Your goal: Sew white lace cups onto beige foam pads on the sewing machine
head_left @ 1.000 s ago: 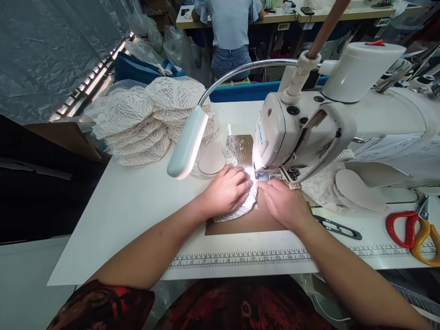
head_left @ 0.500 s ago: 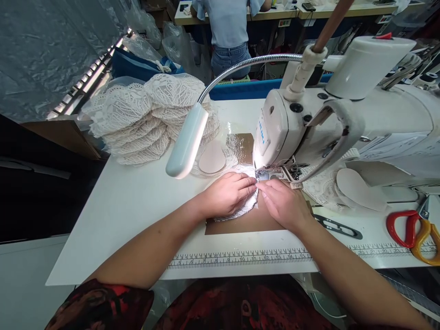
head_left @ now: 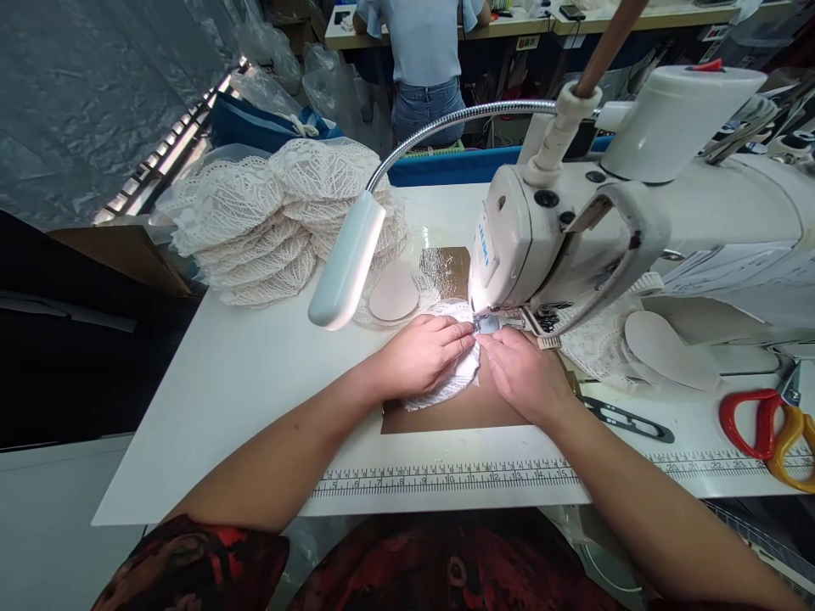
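Note:
A rounded white lace piece (head_left: 453, 383) lies under the needle area of the white sewing machine (head_left: 509, 229), over a brown plate. My left hand (head_left: 428, 352) rests on top of the lace, fingers together and pressing it near the presser foot. Close beside it, my right hand (head_left: 523, 369) pinches the right edge of the lace with thumb and forefinger, just in front of the foot. Part of the lace is hidden beneath my left hand.
Stacked lace pieces (head_left: 255, 221) stand at the back left. A lamp (head_left: 347, 263) hangs over the table. A beige oval pad (head_left: 393, 291) lies on lace behind my left hand. Thread snips (head_left: 627, 420) and scissors (head_left: 764, 424) are at right. A person (head_left: 425, 59) sits beyond.
The lace piece has turned slightly under my left hand, its lower left edge shifting right. Both hands stay almost in place at the machine.

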`<action>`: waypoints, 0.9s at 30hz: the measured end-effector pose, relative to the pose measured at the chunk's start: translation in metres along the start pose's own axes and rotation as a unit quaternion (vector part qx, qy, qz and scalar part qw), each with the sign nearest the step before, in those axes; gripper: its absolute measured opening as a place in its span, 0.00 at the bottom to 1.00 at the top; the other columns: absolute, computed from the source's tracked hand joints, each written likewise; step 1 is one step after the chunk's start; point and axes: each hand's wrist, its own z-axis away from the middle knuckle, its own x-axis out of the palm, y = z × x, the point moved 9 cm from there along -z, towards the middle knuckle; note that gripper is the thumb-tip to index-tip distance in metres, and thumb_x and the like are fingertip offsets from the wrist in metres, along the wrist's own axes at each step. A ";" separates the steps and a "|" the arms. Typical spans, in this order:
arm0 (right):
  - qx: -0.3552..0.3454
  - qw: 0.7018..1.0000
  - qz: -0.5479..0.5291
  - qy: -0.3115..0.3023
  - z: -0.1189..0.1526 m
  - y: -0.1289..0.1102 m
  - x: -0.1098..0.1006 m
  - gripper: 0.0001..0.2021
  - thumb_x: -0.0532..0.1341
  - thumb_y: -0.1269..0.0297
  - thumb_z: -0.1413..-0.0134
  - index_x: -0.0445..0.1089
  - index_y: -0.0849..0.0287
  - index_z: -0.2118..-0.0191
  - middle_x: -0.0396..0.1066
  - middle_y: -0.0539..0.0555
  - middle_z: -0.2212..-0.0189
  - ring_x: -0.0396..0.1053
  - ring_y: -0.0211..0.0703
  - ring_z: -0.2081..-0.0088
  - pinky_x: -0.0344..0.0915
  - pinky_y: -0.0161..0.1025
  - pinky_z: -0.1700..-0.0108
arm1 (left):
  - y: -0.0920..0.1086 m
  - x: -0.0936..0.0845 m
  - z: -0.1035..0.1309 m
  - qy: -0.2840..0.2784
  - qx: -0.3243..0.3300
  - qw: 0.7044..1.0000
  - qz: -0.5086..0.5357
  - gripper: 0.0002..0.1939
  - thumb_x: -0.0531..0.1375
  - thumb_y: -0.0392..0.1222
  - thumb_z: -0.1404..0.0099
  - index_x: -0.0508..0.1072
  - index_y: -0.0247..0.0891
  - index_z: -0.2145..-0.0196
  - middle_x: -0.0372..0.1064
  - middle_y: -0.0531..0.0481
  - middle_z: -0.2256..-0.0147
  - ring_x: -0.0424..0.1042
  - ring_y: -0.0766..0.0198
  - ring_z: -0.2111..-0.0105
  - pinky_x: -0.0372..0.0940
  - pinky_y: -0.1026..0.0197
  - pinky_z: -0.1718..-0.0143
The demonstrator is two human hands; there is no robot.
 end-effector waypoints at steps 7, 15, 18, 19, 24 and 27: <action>0.003 1.000 -0.007 0.000 0.000 0.001 0.000 0.17 0.51 0.71 0.39 0.75 0.55 0.53 0.74 0.55 0.65 0.66 0.42 0.67 0.51 0.37 0.70 | -0.001 0.002 0.001 0.001 -0.004 1.000 -0.016 0.19 0.50 0.37 0.28 0.68 0.31 0.43 0.66 0.37 0.43 0.65 0.51 0.46 0.61 0.50 0.51; -0.013 0.999 -0.051 -0.008 0.002 0.000 -0.004 0.18 0.51 0.73 0.41 0.75 0.57 0.53 0.75 0.56 0.61 0.69 0.42 0.64 0.58 0.36 0.69 | -0.008 0.001 0.001 0.015 -0.023 1.000 0.006 0.19 0.49 0.38 0.28 0.68 0.34 0.43 0.67 0.40 0.43 0.64 0.52 0.45 0.58 0.51 0.49; -0.009 0.997 -0.070 -0.008 0.002 0.003 -0.003 0.19 0.52 0.73 0.42 0.74 0.58 0.50 0.76 0.56 0.58 0.70 0.44 0.59 0.61 0.37 0.64 | -0.010 -0.001 -0.001 0.023 -0.031 0.999 0.012 0.19 0.48 0.39 0.27 0.69 0.34 0.44 0.67 0.40 0.43 0.65 0.52 0.45 0.58 0.51 0.50; -0.009 0.997 -0.074 -0.009 0.002 0.003 -0.003 0.19 0.52 0.73 0.42 0.74 0.58 0.50 0.75 0.56 0.57 0.69 0.45 0.59 0.62 0.37 0.63 | -0.011 -0.002 -0.001 0.025 -0.033 0.999 0.012 0.19 0.48 0.40 0.27 0.69 0.34 0.44 0.68 0.40 0.43 0.65 0.51 0.45 0.59 0.51 0.50; -0.007 0.997 -0.068 -0.021 -0.002 0.001 -0.002 0.19 0.51 0.73 0.41 0.75 0.59 0.51 0.75 0.56 0.58 0.68 0.44 0.61 0.61 0.37 0.65 | -0.016 -0.005 0.000 0.032 -0.042 0.999 0.012 0.19 0.49 0.43 0.27 0.69 0.33 0.45 0.68 0.39 0.44 0.65 0.50 0.44 0.59 0.50 0.49; -0.008 0.999 -0.050 -0.020 -0.004 -0.001 -0.004 0.19 0.51 0.73 0.41 0.75 0.57 0.51 0.75 0.56 0.60 0.67 0.42 0.64 0.59 0.37 0.67 | -0.019 -0.006 0.001 0.037 -0.052 0.998 -0.001 0.20 0.49 0.44 0.27 0.69 0.33 0.44 0.68 0.39 0.45 0.64 0.49 0.44 0.59 0.49 0.49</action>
